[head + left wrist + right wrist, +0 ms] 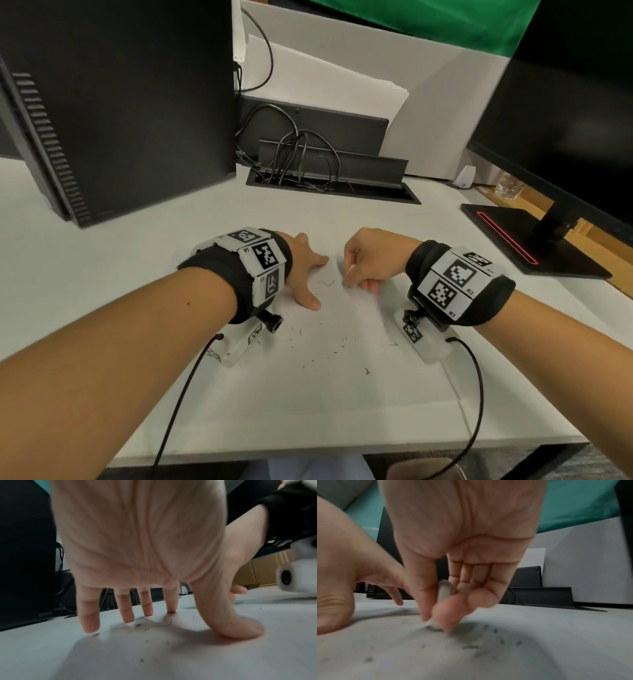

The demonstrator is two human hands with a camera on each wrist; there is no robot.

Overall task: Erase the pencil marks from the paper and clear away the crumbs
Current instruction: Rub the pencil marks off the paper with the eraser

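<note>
A white sheet of paper (pixel 342 363) lies on the white desk in front of me. My left hand (pixel 303 274) presses on it with fingers spread and straight, fingertips (pixel 90 626) down on the sheet. My right hand (pixel 368 265) pinches a small white eraser (pixel 443 592) between thumb and fingers, its lower end against the paper. A faint curved pencil mark (pixel 327 283) shows between the two hands, and the same pencil mark (pixel 159 624) appears by my left fingertips. Dark eraser crumbs (pixel 318 346) are scattered over the sheet, and more crumbs (pixel 471 647) lie near the eraser.
A black computer tower (pixel 113 102) stands at the back left. An open cable tray (pixel 329 181) with black cords sits behind the paper. A monitor base (pixel 527 243) is at the right, with a glass (pixel 508 188) behind it. Cables run from both wrist cameras toward the desk's front edge.
</note>
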